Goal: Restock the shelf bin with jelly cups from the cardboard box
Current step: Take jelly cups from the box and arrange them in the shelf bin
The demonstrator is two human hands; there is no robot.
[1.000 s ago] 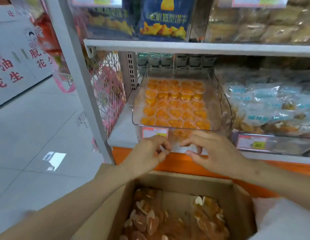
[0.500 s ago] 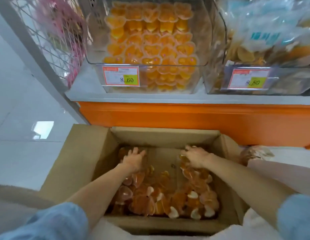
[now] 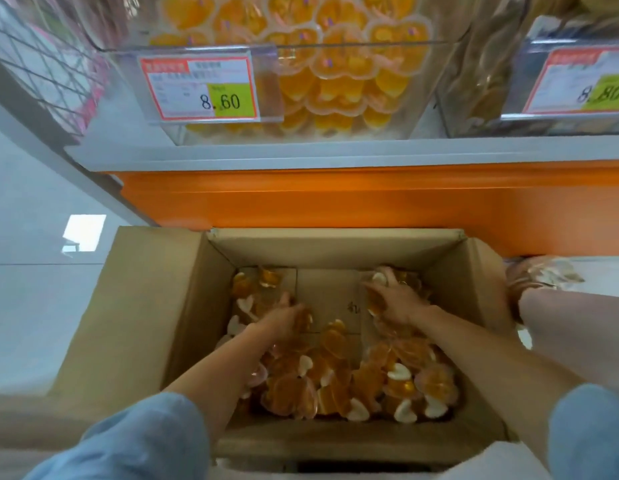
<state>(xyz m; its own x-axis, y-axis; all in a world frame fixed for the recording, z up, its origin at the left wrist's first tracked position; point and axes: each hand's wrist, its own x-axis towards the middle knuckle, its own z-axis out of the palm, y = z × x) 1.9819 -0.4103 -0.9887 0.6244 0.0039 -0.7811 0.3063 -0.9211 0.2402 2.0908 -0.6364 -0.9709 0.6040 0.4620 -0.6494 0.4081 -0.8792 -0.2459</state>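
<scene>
Head view: left hand (image 3: 284, 317) and right hand (image 3: 394, 303) inside cardboard box (image 3: 155, 306), each curled around jelly cups (image 3: 294, 393).

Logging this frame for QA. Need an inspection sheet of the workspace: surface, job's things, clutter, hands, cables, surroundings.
Surface: grey shelf board over an orange front panel; pale tiled floor.
Job's things: open brown cardboard box below the shelf, with loose heart-shaped orange jelly cups covering most of its bottom; clear plastic shelf bin on the shelf, stacked with the same cups.
Clutter: crinkled clear bag right of the box, contents unclear.
Hands: both inside the box; right hand has fingers curled round cups at the far right; left hand is down among cups, grip blurred.
Cables: nothing seen.
Surroundings: red-edged price label 8.60 on the bin; neighbouring clear bin labelled 8.80; wire mesh panel at left.
</scene>
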